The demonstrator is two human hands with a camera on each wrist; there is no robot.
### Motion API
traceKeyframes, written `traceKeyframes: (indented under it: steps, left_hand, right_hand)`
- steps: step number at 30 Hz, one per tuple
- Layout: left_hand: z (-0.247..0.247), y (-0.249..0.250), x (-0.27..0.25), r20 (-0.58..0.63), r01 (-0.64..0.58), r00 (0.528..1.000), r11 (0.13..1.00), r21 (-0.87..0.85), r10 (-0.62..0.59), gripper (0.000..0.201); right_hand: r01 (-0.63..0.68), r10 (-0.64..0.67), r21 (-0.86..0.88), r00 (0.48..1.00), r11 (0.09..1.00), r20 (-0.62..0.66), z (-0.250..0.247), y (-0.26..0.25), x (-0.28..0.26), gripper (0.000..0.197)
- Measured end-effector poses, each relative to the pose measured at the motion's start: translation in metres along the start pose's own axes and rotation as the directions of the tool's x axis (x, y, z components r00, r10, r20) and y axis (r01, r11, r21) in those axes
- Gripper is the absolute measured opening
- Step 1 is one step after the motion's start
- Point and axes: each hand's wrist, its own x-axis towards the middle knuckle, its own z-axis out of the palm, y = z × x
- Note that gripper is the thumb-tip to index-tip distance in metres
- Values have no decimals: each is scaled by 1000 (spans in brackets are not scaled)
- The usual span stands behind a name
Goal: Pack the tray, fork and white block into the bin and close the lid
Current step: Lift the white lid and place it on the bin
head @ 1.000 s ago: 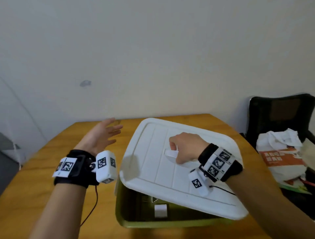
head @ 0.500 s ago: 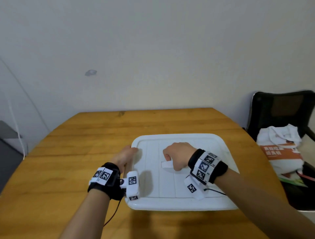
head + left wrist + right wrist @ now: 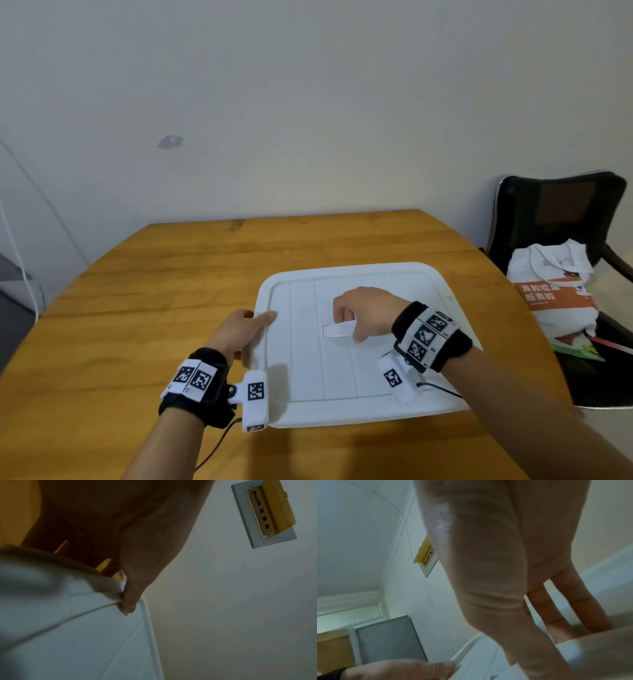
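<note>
Now the white lid (image 3: pixel 352 342) lies flat over the bin, covering it so fully that the head view shows none of the bin itself — nor the tray, fork or white block, which I judge to be packed beneath. The right hand (image 3: pixel 368 317) sits at the lid's middle, its grip curled round the raised white handle (image 3: pixel 337 330), whose long axis runs left to right across the lid. The left hand (image 3: pixel 241 334) is at the lid's left edge, thumb on top and fingers hooked under the rim; the left wrist view shows that pinch on the rim clearly.

What the closing press turns on: the handle is straight under the right palm, while the left rim is the nearer side for the left hand. Pressing down at both places should seat the lid evenly — whether the far edge is already seated I cannot tell. The bin stands on the wooden table (image 3: pixel 154 291).
</note>
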Motion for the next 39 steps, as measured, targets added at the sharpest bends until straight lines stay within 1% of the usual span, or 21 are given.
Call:
traceKeyframes:
  steps: [2, 3, 5, 6, 8, 11, 13, 15, 18, 20, 21, 22, 24, 25, 27, 29, 31, 32, 34, 37, 39]
  left_hand:
    - [-3, -1, -1, -45, -14, 999, 997, 70, 17, 60]
    - [-4, 0, -1, -76, -38, 996, 993, 111, 46, 60]
    - [-5, 3, 0, -130, -92, 984, 972, 215, 122, 52]
    - [-5, 6, -1, -138, -103, 980, 957, 271, 145, 51]
    - [-5, 13, -4, -132, -104, 978, 929, 354, 160, 49]
    - [-7, 22, -4, -125, -85, 981, 905, 418, 150, 45]
    - [-7, 25, -3, -111, -82, 983, 893, 442, 145, 43]
    - [-7, 25, -2, -97, -77, 986, 893, 443, 133, 43]
    - [-8, 26, -1, -92, -61, 990, 905, 420, 110, 41]
    - [-9, 26, -2, -90, -54, 991, 915, 399, 98, 41]
    - [-9, 26, -2, -91, -54, 991, 920, 388, 96, 41]
    - [-9, 25, -2, -93, -54, 991, 927, 372, 95, 41]
    - [-9, 23, -2, -102, -58, 990, 939, 340, 99, 42]
    - [-9, 22, -2, -106, -61, 989, 943, 328, 101, 42]
    - [-8, 20, -1, -110, -66, 988, 947, 313, 106, 42]
    - [-8, 19, 1, -115, -71, 987, 951, 302, 110, 42]
    - [-7, 18, 2, -119, -72, 987, 954, 291, 111, 42]
    - [-7, 18, 2, -118, -72, 987, 955, 288, 110, 42]
    - [-7, 17, 3, -115, -70, 988, 955, 289, 107, 41]
    - [-7, 17, 4, -116, -62, 988, 959, 276, 98, 41]
    - [-7, 16, 5, -114, -62, 989, 961, 268, 96, 40]
  right_hand:
    - [4, -4, 65, 1000, 998, 1, 0, 4, 0, 38]
    - [6, -6, 94, 1000, 996, -1, 0, 6, 0, 39]
    - [18, -16, 159, 1000, 987, -15, 0, 9, -1, 41]
    - [27, -22, 191, 999, 981, -26, 0, 11, -2, 43]
    - [40, -28, 245, 998, 969, -52, 1, 15, -5, 45]
    - [39, -8, 339, 996, 940, -91, 4, 22, -10, 44]
    - [43, 5, 398, 993, 916, -118, 5, 24, -14, 40]
    - [38, 44, 434, 983, 900, -177, 2, 28, -19, 33]
    - [3, 157, 468, 940, 884, -303, -8, 42, -31, 26]
    - [-59, 249, 478, 905, 876, -344, -12, 60, -42, 31]
    - [-122, 322, 499, 885, 858, -336, -12, 70, -47, 37]
    - [-196, 412, 535, 853, 822, -320, -13, 77, -53, 44]
    - [-343, 590, 617, 768, 708, -250, -10, 93, -62, 60]
    - [-405, 654, 646, 730, 647, -198, -7, 101, -66, 66]
    - [-506, 733, 671, 676, 542, -82, 1, 113, -73, 71]
    - [-576, 776, 673, 631, 465, 4, 8, 122, -79, 72]
    - [-589, 795, 683, 607, 432, 21, 13, 126, -83, 70]
    - [-583, 799, 687, 601, 434, 4, 14, 127, -84, 64]
    - [-571, 802, 678, 595, 463, -47, 14, 129, -84, 48]
    - [-561, 792, 652, 603, 510, -101, 12, 128, -84, 40]
    - [-556, 795, 655, 597, 511, -113, 12, 128, -84, 35]
